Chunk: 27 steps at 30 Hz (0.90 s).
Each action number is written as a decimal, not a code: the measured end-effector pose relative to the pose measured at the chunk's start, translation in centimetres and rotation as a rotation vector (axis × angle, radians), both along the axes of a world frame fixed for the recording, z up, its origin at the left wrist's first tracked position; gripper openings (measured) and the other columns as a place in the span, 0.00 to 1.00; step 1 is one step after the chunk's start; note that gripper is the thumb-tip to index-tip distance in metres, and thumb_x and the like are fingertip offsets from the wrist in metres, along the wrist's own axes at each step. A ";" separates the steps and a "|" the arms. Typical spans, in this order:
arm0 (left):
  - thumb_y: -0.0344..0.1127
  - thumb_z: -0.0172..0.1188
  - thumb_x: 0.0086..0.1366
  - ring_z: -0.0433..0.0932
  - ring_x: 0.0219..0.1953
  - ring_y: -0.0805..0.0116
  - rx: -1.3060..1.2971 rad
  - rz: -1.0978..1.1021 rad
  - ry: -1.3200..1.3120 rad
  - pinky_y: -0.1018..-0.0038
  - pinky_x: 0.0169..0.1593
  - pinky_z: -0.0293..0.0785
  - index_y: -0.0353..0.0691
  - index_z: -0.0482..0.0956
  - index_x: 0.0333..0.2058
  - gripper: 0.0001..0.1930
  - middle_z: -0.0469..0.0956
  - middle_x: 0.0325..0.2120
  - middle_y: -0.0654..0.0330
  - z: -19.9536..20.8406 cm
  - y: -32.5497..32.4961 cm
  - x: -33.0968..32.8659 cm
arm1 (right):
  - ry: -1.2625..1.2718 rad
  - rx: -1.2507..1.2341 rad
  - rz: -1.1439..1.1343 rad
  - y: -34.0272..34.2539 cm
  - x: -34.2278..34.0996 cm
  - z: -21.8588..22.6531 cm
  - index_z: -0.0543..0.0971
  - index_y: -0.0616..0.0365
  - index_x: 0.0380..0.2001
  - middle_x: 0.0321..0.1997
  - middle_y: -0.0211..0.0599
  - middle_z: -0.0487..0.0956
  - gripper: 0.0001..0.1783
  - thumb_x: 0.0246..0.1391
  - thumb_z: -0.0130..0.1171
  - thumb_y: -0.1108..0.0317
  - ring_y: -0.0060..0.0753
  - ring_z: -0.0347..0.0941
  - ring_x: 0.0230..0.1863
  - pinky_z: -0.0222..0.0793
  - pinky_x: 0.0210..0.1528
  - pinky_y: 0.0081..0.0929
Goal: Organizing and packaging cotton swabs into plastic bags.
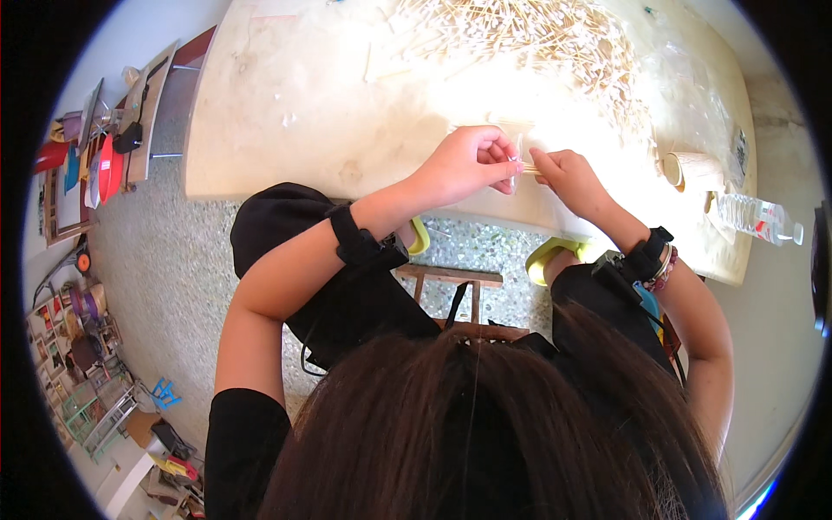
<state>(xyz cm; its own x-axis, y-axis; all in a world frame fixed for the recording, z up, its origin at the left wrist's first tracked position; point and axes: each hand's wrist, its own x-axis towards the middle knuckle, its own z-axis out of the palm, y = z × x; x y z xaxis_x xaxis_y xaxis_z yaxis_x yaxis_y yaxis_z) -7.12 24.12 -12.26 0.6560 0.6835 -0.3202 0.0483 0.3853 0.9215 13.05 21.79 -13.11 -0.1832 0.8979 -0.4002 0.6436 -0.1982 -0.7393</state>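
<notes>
Over the table's near edge, both my hands meet at a small clear plastic bag (518,154). My left hand (472,163) is closed, pinching the bag between thumb and fingers. From the right, my right hand (572,180) grips a few thin wooden-stick cotton swabs (529,170), whose far ends reach the bag at my left fingertips. Whether the ends are inside it I cannot tell. Beyond my hands spreads a large loose pile of cotton swabs (555,39), partly washed out by bright light.
The pale table (286,113) carries a cream-coloured roll or cup (691,171), a clear plastic bottle (756,217) lying at the right edge, and clear plastic wrapping (693,82). A wooden stool frame (451,276) stands below, between my legs. Shelves and clutter (87,347) line the left.
</notes>
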 end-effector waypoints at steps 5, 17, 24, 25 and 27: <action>0.29 0.60 0.57 0.76 0.29 0.75 0.299 -0.076 0.123 0.80 0.36 0.74 0.33 0.77 0.37 0.09 0.76 0.26 0.62 1.3 2.2 -1.5 | -0.053 -0.035 -0.030 0.2 -0.3 0.1 0.71 0.67 0.14 0.10 0.33 0.64 0.31 0.58 0.43 0.48 0.24 0.57 0.16 0.58 0.23 0.27; 0.28 0.65 0.47 0.72 0.23 0.77 0.571 -0.249 0.399 0.81 0.29 0.69 0.37 0.80 0.26 0.05 0.74 0.18 0.63 0.1 2.9 -2.6 | -0.087 -0.069 0.008 -0.3 -0.7 -0.1 0.74 0.68 0.17 0.15 0.47 0.71 0.31 0.57 0.42 0.48 0.40 0.65 0.19 0.64 0.30 0.30; 0.27 0.64 0.48 0.73 0.23 0.75 0.615 -0.206 0.389 0.79 0.28 0.69 0.36 0.80 0.25 0.04 0.75 0.18 0.60 0.1 2.6 -2.4 | -0.069 -0.034 -0.029 -0.9 -0.8 -0.5 0.73 0.69 0.17 0.13 0.47 0.69 0.31 0.57 0.43 0.49 0.39 0.63 0.17 0.63 0.27 0.31; 0.27 0.64 0.48 0.74 0.23 0.73 0.624 -0.209 0.400 0.78 0.28 0.69 0.35 0.80 0.25 0.04 0.75 0.19 0.59 0.1 2.5 -2.4 | -0.072 -0.034 -0.029 -1.0 -0.8 -0.6 0.73 0.69 0.17 0.13 0.47 0.69 0.31 0.57 0.43 0.49 0.39 0.63 0.17 0.63 0.27 0.31; 0.27 0.64 0.48 0.74 0.23 0.71 0.660 -0.214 0.434 0.77 0.28 0.70 0.35 0.80 0.25 0.04 0.75 0.19 0.57 -0.2 2.3 -2.2 | -0.016 0.013 -0.050 -1.2 -1.0 -0.8 0.68 0.66 0.14 0.11 0.31 0.62 0.29 0.59 0.43 0.52 0.21 0.54 0.17 0.55 0.22 0.25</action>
